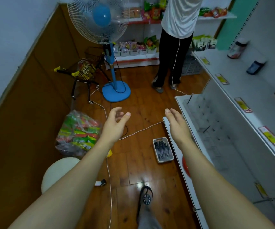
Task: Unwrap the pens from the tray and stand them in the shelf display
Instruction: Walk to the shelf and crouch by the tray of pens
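Note:
A small grey tray (157,155) full of wrapped dark pens (162,147) lies on the wooden floor beside the white shelf unit. The clear pen display (204,119) on the lower shelf has many holes; one pen (190,98) stands at its far corner and another (206,129) leans near the middle. My left hand (115,123) is stretched out over the floor, fingers relaxed, holding nothing. My right hand (177,123) is also out in front, fingers straight, empty, beside the display's near edge. Both hands are well above the tray.
A blue standing fan (112,47) and a person (174,47) stand ahead by snack shelves. A bag of snack packets (79,133), a white stool (57,172) and a small cart (84,71) are at left. A white cable (108,171) crosses the floor. Jars (237,48) sit on the upper shelf.

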`<action>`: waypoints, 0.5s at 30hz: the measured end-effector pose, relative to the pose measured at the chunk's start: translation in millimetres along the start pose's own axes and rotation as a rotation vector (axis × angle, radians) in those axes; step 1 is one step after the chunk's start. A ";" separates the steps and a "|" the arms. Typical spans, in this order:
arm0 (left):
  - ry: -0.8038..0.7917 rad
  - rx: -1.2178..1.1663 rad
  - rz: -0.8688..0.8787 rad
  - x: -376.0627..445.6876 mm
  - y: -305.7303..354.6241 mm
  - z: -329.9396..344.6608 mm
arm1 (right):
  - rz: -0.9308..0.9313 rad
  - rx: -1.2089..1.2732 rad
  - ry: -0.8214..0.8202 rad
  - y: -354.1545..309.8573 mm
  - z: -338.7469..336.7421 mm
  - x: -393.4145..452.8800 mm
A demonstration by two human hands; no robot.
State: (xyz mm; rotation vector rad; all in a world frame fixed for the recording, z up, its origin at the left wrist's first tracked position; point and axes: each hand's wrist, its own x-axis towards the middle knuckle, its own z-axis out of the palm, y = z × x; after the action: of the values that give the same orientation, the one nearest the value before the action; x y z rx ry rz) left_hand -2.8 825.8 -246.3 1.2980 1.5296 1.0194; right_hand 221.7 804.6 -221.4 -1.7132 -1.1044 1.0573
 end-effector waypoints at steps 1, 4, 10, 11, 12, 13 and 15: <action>0.000 0.005 -0.013 14.6 1.8 6.5 | 0.011 0.003 -0.008 -0.7 -1.6 15.8; -0.009 0.037 -0.022 59.3 13.3 29.0 | 0.029 0.034 -0.033 -0.8 -7.0 66.2; -0.030 0.062 -0.018 131.3 36.7 61.5 | 0.093 0.033 -0.038 1.4 -20.6 141.4; -0.031 0.061 -0.020 140.5 38.0 64.5 | 0.101 0.036 -0.041 1.1 -21.9 151.2; -0.033 0.062 -0.026 149.3 38.6 67.3 | 0.108 0.041 -0.044 1.3 -22.5 160.5; -0.037 0.067 -0.032 158.1 38.7 69.9 | 0.117 0.046 -0.046 1.1 -23.0 169.1; -0.044 0.079 -0.045 175.0 37.3 74.4 | 0.132 0.046 -0.045 2.0 -22.3 184.6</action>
State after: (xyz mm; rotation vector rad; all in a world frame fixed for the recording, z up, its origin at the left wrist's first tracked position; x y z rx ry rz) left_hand 63.8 1007.8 -250.8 1.3257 1.5718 0.9045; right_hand 291.4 973.6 -255.4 -1.7528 -0.9980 1.1992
